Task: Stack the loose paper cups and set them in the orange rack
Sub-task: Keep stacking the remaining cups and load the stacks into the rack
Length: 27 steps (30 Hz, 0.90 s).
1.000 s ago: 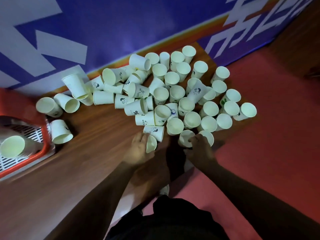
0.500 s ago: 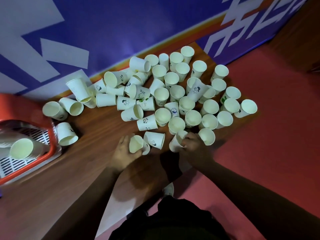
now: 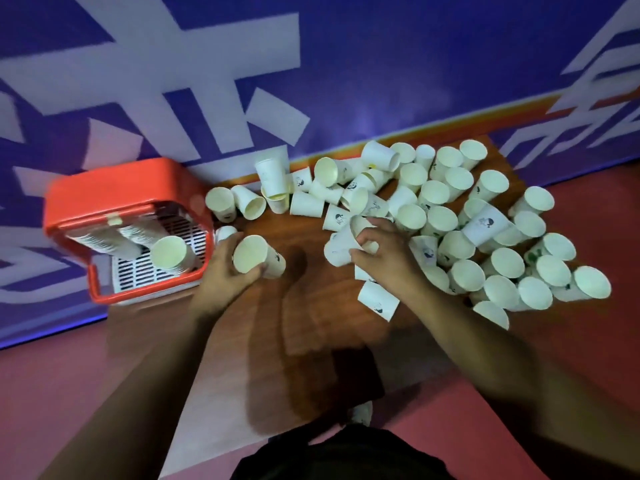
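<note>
Head view: the orange plastic rack (image 3: 104, 188) at the left edge of the brown wooden surface (image 3: 304, 323), holding stacked cups (image 3: 169, 252), now shows whole. The left hand (image 3: 225, 271) has carried its white paper cup (image 3: 251, 254) beside the rack, grip curled round it. The right hand (image 3: 384, 258) now pinches another cup (image 3: 341, 245) at the heap of loose cups (image 3: 485, 237), whose small dark prints are unreadable.

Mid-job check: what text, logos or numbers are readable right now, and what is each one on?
No text reads clearly.
Blue wall banner: large white characters, cropped by the frame, unreadable.
Paper cups: small dark printed pictures, too blurred to read.
Orange rack: no lettering visible.
</note>
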{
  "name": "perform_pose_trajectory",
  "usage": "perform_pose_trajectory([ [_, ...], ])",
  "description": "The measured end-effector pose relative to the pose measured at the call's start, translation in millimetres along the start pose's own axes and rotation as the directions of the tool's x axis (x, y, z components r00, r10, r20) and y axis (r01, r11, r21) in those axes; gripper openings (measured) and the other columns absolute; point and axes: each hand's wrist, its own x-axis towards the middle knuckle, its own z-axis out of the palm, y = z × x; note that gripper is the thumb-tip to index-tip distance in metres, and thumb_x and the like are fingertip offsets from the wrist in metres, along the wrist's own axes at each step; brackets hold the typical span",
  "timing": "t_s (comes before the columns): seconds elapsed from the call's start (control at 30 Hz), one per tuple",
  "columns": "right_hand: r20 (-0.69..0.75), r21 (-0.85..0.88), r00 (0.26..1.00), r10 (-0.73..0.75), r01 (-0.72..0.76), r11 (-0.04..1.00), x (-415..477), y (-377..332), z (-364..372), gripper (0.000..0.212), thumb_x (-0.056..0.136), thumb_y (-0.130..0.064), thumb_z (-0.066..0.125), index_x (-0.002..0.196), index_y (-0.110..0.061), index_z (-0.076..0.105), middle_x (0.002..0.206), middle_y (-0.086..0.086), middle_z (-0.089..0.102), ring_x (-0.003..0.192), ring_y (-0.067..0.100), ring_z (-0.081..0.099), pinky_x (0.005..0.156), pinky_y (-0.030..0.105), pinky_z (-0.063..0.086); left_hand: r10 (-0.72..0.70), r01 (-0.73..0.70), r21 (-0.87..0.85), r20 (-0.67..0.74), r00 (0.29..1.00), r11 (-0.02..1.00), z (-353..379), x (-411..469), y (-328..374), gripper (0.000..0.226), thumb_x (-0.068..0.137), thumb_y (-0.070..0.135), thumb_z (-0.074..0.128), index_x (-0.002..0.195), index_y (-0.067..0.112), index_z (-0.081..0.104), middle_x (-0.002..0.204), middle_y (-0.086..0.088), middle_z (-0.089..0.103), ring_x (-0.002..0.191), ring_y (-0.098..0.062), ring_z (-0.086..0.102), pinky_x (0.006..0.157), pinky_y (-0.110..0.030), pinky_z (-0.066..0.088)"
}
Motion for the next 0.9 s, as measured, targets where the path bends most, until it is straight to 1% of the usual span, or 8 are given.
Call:
perform_pose_trajectory([
  [0.17, 0.078, 0.064, 0.99, -0.118, 0.113, 0.992, 33.5, -69.8, 46.9, 0.035, 0.077, -0.023, 0.077, 0.109, -0.018, 0.062, 0.117, -0.004, 0.054, 0.108, 0.006, 0.05, 0.087, 0.019, 0.037, -0.063, 0.061, -0.017, -0.229, 0.971, 0.998, -70.8, -10.3, -31.4, 0.065, 0.072, 0.056, 0.07, 0.127, 0.024, 0.056, 0.121, 0.0, 0.055, 0.115, -0.018, 0.054, 0.1, -0.043, 0.048],
  [0.27, 0.138, 0.099, 0.983, -0.121, 0.108, 0.989, 45.2, -101.7, 74.6, 0.051, 0.079, -0.027, 0.076, 0.124, -0.021, 0.053, 0.125, -0.006, 0.053, 0.113, 0.006, 0.047, 0.09, 0.021, 0.035, -0.16, 0.167, -0.008, -0.333, 0.929, 0.986, -101.4, -11.7, -54.4, 0.074, 0.071, 0.054, 0.069, 0.131, 0.013, 0.056, 0.123, -0.008, 0.055, 0.115, -0.016, 0.051, 0.103, -0.036, 0.043],
  [0.4, 0.177, 0.106, 0.975, -0.137, 0.119, 0.987, 58.0, -132.7, 106.7, 0.057, 0.079, -0.031, 0.074, 0.129, -0.024, 0.046, 0.131, -0.005, 0.05, 0.117, 0.011, 0.049, 0.092, 0.026, 0.039, -0.218, 0.24, 0.003, -0.405, 0.888, 0.971, -122.1, -0.1, -78.5, 0.074, 0.073, 0.059, 0.07, 0.131, 0.015, 0.056, 0.125, -0.007, 0.058, 0.119, -0.026, 0.053, 0.102, -0.046, 0.046],
  [0.47, 0.181, 0.088, 0.974, -0.136, 0.122, 0.989, 63.3, -142.8, 121.0, 0.058, 0.08, -0.029, 0.074, 0.13, -0.021, 0.046, 0.131, -0.003, 0.05, 0.118, 0.013, 0.048, 0.091, 0.025, 0.037, -0.21, 0.229, -0.004, -0.406, 0.889, 0.974, -121.4, 7.4, -81.9, 0.07, 0.079, 0.043, 0.079, 0.135, 0.01, 0.055, 0.129, -0.011, 0.055, 0.123, -0.026, 0.05, 0.107, -0.036, 0.04],
  [0.57, 0.179, 0.069, 0.975, -0.133, 0.122, 0.99, 70.3, -150.8, 140.1, 0.06, 0.08, -0.028, 0.074, 0.132, -0.019, 0.045, 0.134, -0.001, 0.049, 0.12, 0.016, 0.047, 0.094, 0.025, 0.038, -0.19, 0.221, 0.034, -0.396, 0.899, 0.975, -112.0, 18.6, -86.1, 0.069, 0.081, 0.027, 0.082, 0.14, 0.007, 0.05, 0.133, -0.011, 0.048, 0.125, -0.02, 0.042, 0.098, -0.013, 0.026],
  [0.63, 0.186, 0.061, 0.976, -0.115, 0.105, 0.993, 74.0, -151.8, 150.9, 0.062, 0.08, -0.029, 0.075, 0.133, -0.019, 0.044, 0.137, 0.0, 0.048, 0.122, 0.016, 0.047, 0.094, 0.025, 0.039, -0.201, 0.232, 0.039, -0.376, 0.905, 0.972, -108.1, 26.6, -95.1, 0.073, 0.078, 0.027, 0.084, 0.14, 0.007, 0.05, 0.135, -0.014, 0.047, 0.126, -0.023, 0.044, 0.1, -0.016, 0.028],
  [0.77, 0.194, 0.057, 0.974, -0.118, 0.109, 0.992, 78.3, -152.4, 168.8, 0.062, 0.08, -0.029, 0.076, 0.132, -0.019, 0.043, 0.136, 0.001, 0.048, 0.121, 0.015, 0.046, 0.092, 0.022, 0.037, -0.222, 0.263, 0.147, -0.247, 0.943, 0.954, -101.4, 37.5, -117.6, 0.079, 0.075, 0.032, 0.085, 0.142, 0.008, 0.05, 0.135, -0.014, 0.052, 0.127, -0.031, 0.047, 0.107, -0.037, 0.037],
  [0.9, 0.212, 0.061, 0.971, -0.108, 0.098, 0.993, 84.6, -156.1, 190.2, 0.065, 0.079, -0.027, 0.076, 0.135, -0.019, 0.042, 0.137, 0.003, 0.047, 0.122, 0.017, 0.046, 0.091, 0.022, 0.035, -0.221, 0.239, 0.112, -0.151, 0.963, 0.965, -100.6, 40.4, -128.8, 0.085, 0.076, 0.032, 0.085, 0.148, 0.012, 0.044, 0.146, -0.008, 0.048, 0.134, -0.025, 0.045, 0.109, -0.033, 0.036],
])
